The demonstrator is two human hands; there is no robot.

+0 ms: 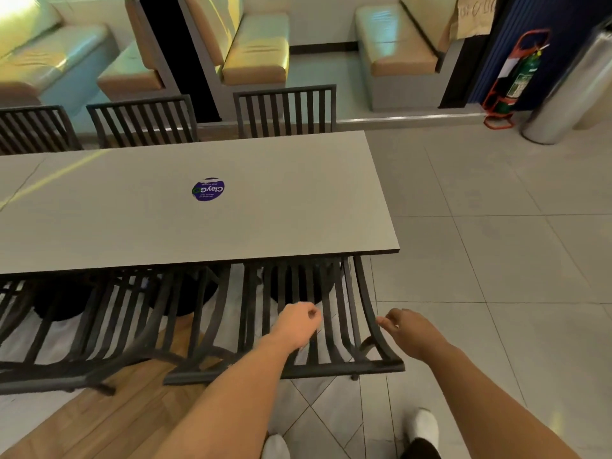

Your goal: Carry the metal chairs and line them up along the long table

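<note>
A long grey table (281,200) runs from the left edge to the middle. Three black slatted metal chairs stand along its far side: one (285,109), a second (142,122) and a third (33,129). On the near side, a chair (334,368) is tucked under the table's right end, its back towards me, with another chair (49,376) to its left. My left hand (299,321) is curled in a fist over the right chair's slats and holds nothing. My right hand (409,329) hovers at the right side rail, fingers loosely bent, fingertips close to the rail.
A purple round sticker (208,189) lies on the tabletop. Padded booth seats (255,58) line the back wall. A fire extinguisher (516,77) and a tall steel bin (569,84) stand at the far right. Tiled floor (496,260) stretches to the right; my white shoes (422,425) are below.
</note>
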